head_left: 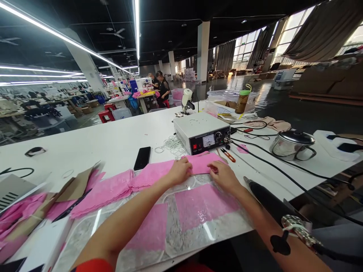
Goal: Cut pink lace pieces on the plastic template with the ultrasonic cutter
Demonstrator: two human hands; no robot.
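Note:
A stack of pink fabric pieces lies across the far part of a marbled board, in front of a white-topped control box. My left hand is closed at the fabric's near edge, thumb and fingers together on the pink cloth. To its right, my right hand has curled fingers on the same fabric near its right end; what lies between them is too small to tell. Two flat pink pieces show on the board below my hands.
A black phone lies left of the box, by tangled white ties. Orange snips, cables, a lidded glass pot and a black handheld tool are on the right. Seated people work far back.

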